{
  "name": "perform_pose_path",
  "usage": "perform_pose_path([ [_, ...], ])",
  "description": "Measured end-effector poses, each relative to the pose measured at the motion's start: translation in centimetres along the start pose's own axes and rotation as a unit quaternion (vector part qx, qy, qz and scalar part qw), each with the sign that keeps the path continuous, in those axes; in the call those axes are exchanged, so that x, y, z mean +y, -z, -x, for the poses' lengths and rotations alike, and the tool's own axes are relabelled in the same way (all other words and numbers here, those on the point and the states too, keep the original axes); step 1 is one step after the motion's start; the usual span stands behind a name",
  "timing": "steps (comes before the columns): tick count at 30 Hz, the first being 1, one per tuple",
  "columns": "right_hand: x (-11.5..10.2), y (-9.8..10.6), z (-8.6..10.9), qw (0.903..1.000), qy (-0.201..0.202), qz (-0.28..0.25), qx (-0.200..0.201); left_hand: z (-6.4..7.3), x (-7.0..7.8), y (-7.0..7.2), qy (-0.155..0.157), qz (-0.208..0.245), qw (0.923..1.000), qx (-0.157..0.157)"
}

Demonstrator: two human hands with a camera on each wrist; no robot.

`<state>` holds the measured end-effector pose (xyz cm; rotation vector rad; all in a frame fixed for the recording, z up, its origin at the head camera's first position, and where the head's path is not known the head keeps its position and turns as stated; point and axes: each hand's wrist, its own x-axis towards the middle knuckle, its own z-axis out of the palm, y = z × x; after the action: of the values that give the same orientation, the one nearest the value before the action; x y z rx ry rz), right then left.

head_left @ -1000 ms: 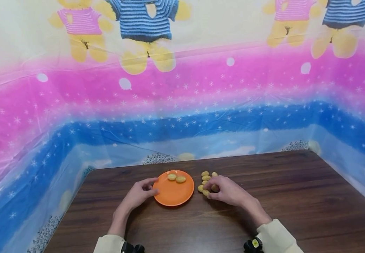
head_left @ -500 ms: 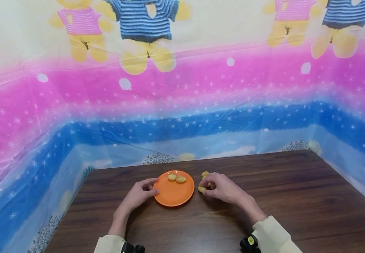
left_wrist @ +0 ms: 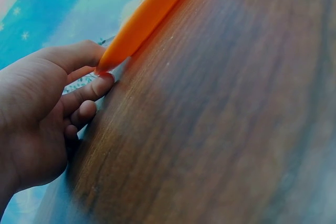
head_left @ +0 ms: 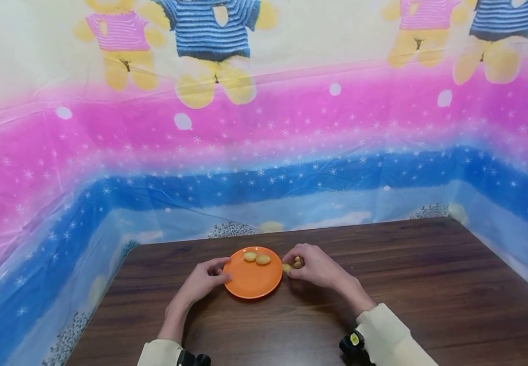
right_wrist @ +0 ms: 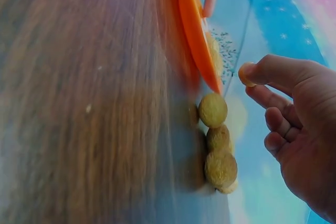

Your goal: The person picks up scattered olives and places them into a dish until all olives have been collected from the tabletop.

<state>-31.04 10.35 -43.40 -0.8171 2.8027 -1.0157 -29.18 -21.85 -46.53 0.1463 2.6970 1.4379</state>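
My left hand [head_left: 204, 279] pinches the left rim of a round orange plate [head_left: 252, 282], which lies on the table. In the left wrist view, thumb and fingers [left_wrist: 84, 53] meet at the edge of the plate. Two small yellow potatoes [head_left: 256, 258] sit on its far part. Just right of the plate, my right hand [head_left: 314, 267] holds another small potato [right_wrist: 245, 74] between thumb and fingertip, raised above the tabletop in the right wrist view. Several more potatoes [right_wrist: 220, 167] stand close by on the wood, partly hidden behind this hand in the head view.
The dark brown wooden table [head_left: 405, 274] reaches out to both sides. A printed cloth [head_left: 264, 152] with bears and snowflakes hangs around its back and sides. Each wrist wears a black device [head_left: 352, 343] by a cream sleeve.
My right hand has moved left from the group of potatoes toward the plate's right edge, lifting one potato. The left hand stays on the rim.
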Motion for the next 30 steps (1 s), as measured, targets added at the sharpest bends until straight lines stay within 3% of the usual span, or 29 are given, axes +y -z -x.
perform_pose_path([
  [10, -0.6, -0.9, -1.7, 0.9992, -0.014, -0.033, -0.016, -0.1, 0.0, -0.1, 0.001, -0.001, 1.0000, -0.001],
  [20, -0.9, -1.6, -3.5, 0.9991, -0.034, -0.019, -0.014, -0.1, 0.1, -0.1, 0.008, -0.005, 1.0000, 0.001],
  [30, -0.6, -2.4, -4.2, 0.9999, -0.012, 0.001, -0.007, 0.0, -0.1, 0.0, 0.003, -0.001, 1.0000, 0.001],
])
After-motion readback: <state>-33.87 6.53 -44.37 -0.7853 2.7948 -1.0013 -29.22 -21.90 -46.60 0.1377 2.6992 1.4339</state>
